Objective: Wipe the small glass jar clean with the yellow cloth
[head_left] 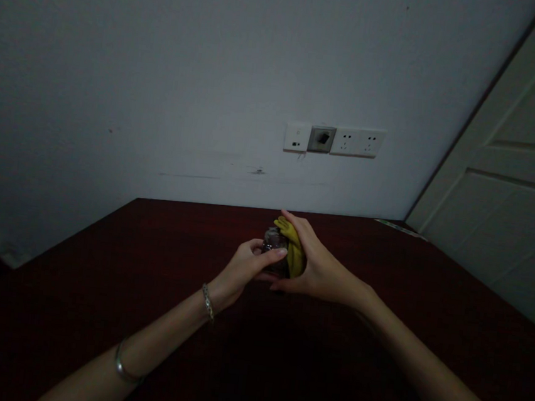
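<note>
A small clear glass jar [275, 241] is held above the dark red table, near its middle. My left hand [247, 265] grips the jar from the left, the thumb across its front. From the right, my right hand [312, 261] presses a folded yellow cloth [295, 253] against the jar's side. Its fingers curve over the top and the thumb sits low. The jar's lower part and my left fingertips are partly hidden. In the dim light I cannot tell whether anything is inside the jar.
The dark red tabletop [171, 267] runs back to a pale wall [189, 79]. Sockets and a switch [334, 141] are set in the wall above the table. A white panelled door [510, 186] stands at the right, with a thin patterned strip [400, 228] near the table's back right corner.
</note>
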A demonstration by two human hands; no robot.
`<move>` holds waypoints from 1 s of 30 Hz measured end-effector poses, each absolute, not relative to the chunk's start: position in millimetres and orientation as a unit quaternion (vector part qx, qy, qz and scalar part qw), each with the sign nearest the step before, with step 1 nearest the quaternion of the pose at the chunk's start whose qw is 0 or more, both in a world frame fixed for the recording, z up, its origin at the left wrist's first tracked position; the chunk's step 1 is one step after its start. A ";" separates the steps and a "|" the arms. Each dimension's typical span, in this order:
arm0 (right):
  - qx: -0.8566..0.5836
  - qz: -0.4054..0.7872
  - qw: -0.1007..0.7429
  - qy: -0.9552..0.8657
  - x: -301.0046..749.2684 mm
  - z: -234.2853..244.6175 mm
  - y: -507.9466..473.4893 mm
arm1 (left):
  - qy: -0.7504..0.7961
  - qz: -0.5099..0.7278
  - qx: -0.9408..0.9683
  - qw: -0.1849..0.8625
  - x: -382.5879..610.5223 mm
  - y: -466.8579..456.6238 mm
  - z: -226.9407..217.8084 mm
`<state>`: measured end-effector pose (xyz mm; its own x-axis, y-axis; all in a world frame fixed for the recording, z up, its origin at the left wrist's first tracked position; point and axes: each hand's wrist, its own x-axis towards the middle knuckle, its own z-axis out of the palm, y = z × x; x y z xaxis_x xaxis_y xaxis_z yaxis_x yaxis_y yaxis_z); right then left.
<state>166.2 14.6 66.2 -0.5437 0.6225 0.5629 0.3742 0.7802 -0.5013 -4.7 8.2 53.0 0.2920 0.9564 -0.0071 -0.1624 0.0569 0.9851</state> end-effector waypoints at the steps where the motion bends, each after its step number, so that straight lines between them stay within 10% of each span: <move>1: -0.292 0.152 0.379 -0.865 164.3 64.0 15.4 | 0.391 0.450 0.516 0.615 -4.9 9.4 51.7; 15: -0.306 0.101 0.460 -0.827 154.5 48.1 19.4 | 0.406 0.407 0.553 0.604 -8.7 8.7 58.0; 30: -0.365 0.404 0.495 -0.678 154.5 62.6 17.1 | 0.320 0.422 0.680 0.507 -20.6 25.6 39.3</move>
